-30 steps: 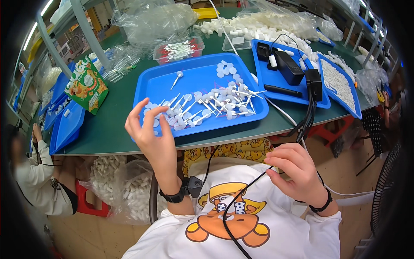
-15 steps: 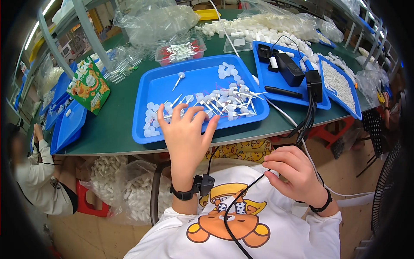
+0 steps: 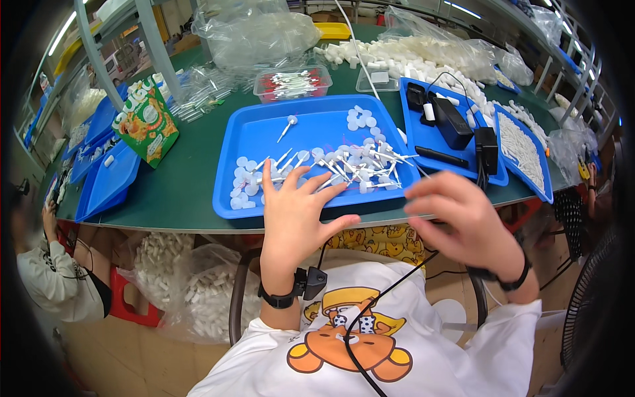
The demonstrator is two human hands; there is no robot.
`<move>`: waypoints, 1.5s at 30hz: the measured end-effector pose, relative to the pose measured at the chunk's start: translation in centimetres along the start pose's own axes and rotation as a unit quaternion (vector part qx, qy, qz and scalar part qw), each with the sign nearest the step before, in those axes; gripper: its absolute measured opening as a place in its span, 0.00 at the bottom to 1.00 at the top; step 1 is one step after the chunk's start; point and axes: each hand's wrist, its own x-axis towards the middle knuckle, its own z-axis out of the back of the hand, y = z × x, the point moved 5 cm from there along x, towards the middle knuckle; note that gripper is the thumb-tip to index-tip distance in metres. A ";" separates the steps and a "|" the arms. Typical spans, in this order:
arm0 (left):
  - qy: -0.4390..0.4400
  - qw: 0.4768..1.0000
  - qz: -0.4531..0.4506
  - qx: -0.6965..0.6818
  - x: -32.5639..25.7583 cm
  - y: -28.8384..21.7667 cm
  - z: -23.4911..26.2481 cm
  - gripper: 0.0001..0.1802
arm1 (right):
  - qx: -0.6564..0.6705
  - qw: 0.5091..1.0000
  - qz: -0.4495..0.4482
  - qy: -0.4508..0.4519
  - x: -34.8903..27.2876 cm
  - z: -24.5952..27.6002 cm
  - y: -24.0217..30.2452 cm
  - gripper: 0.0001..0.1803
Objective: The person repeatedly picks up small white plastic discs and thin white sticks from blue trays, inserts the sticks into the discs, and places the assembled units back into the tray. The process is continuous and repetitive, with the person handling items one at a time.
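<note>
My left hand [image 3: 297,210] is open over the near rim of a large blue tray [image 3: 254,129], fingers spread, their tips among small parts. In the tray lie white thin sticks with translucent round discs [image 3: 367,169] in a heap, loose discs [image 3: 360,119] at the far right, and one single stick with a disc [image 3: 286,128] apart from the heap. My right hand [image 3: 456,218] hovers past the tray's near right corner, slightly blurred, its fingers bent and apart from the thumb. Nothing shows in it. A black cable [image 3: 390,288] hangs over my shirt below it.
A second blue tray [image 3: 423,135] at the right holds black adapters [image 3: 453,122] and cables. Beside it stands a tray of white sticks [image 3: 519,152]. Behind are a clear box of red and white sticks [image 3: 291,85] and white cylinders [image 3: 397,63]. A green snack bag [image 3: 149,122] stands left.
My right hand has risen from near the cable toward the tray's corner. My left hand has spread its thumb outward and stays over the near rim. The view has shifted slightly.
</note>
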 end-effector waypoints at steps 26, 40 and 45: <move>-0.051 0.963 0.067 -0.256 -0.3 1.5 2.8 0.19 | -0.153 0.971 -0.040 0.180 25.8 -17.4 -19.7 0.09; -0.219 0.857 0.097 -0.456 -0.8 4.1 2.6 0.09 | -0.087 0.985 -0.049 0.138 25.9 -17.5 -20.2 0.07; -0.171 0.874 0.088 -0.447 -0.8 4.0 2.6 0.06 | -0.088 0.985 -0.049 0.138 25.9 -17.7 -20.6 0.08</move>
